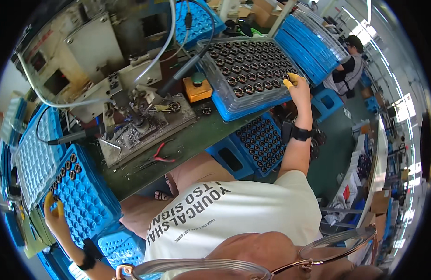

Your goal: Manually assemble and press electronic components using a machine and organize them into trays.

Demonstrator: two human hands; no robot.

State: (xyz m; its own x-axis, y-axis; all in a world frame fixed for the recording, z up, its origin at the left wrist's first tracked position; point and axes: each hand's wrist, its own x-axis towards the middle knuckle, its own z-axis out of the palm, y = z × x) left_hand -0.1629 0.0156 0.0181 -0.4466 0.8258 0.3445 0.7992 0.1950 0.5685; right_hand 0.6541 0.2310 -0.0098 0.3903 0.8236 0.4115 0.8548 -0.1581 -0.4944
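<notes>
My left hand, with yellow finger covers, is at the near left edge of a blue tray. Its fingertips close around what looks like a small dark round part. Several like it, dark rings, sit in the tray's far cups. At the right edge of a clear tray, my right hand also wears yellow finger covers. Its fingers pinch at a dark round part by the rim. Rows of similar ring-shaped parts with coppery bits fill that tray, which rests on blue trays.
Between the trays stands a machine with a metal base strewn with shavings. Near it are an orange button box and red-handled pliers. Below the bench a filled blue tray rests on a blue stool. A person sits farther back.
</notes>
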